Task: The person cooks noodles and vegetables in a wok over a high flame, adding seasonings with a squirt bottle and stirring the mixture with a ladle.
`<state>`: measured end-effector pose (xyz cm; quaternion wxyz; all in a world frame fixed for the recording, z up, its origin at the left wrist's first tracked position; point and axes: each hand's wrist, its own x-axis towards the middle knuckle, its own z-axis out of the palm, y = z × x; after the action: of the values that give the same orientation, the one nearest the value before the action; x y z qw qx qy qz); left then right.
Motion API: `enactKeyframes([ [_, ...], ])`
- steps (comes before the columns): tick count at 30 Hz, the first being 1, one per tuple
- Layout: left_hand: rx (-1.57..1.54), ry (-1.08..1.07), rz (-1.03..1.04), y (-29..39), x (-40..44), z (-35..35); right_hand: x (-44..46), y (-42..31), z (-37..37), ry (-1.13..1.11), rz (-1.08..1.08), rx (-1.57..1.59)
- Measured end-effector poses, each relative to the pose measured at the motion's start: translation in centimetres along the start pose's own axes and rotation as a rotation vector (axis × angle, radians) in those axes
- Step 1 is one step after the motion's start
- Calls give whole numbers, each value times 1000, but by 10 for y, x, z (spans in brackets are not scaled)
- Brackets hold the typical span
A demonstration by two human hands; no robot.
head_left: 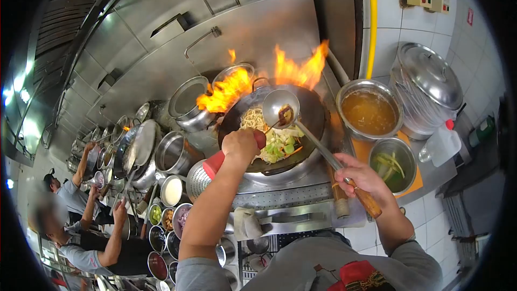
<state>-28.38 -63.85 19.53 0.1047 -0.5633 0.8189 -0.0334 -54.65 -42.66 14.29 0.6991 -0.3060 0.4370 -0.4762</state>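
Observation:
My right hand (361, 175) is closed around the ladle's wooden handle. The ladle (281, 102) is held over the wok, with a little dark sauce in its bowl. My left hand (240, 146) wraps round a red bottle (214, 165), tilted with its narrow end toward the ladle; a thin dark line runs between them. Below, the black wok (311, 124) sits on the burner with noodles (251, 117) and chopped green vegetables (280, 148) in it. Tall flames (301, 67) rise behind the wok's far rim.
Right of the wok stand a pot of brown broth (370, 112), a pot with green strips in liquid (392, 164) and a lidded steel pot (430, 78). Bowls of ingredients (182, 218) and a steel pot (175, 151) stand left. Co-workers (86, 248) cook farther left.

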Motion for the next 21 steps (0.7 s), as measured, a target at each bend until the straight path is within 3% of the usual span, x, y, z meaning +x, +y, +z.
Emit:
enactKeyframes([
  [8,-60,-3,-25,-5,-3,4,13,-9,-7,20,46,-21],
  [11,-459,163,-94,-22,-11,19,31,-16,-10,-30,60,-115],
  [14,-943,449,-91,-50,-23,43,61,-16,-20,-37,32,-590],
  [15,-1093,440,-156,-62,-32,48,62,-24,-18,25,66,-805],
  [16,-1291,473,-153,-65,-53,37,67,-18,-25,77,-108,-1079],
  [18,-1278,596,-214,-94,-90,46,79,-3,-46,173,-514,-1599],
  [19,-1246,650,-269,-104,-116,42,79,-15,-37,192,-237,-1475],
  [21,-1141,759,-434,-124,-171,38,87,-21,-49,161,-210,-1152],
])
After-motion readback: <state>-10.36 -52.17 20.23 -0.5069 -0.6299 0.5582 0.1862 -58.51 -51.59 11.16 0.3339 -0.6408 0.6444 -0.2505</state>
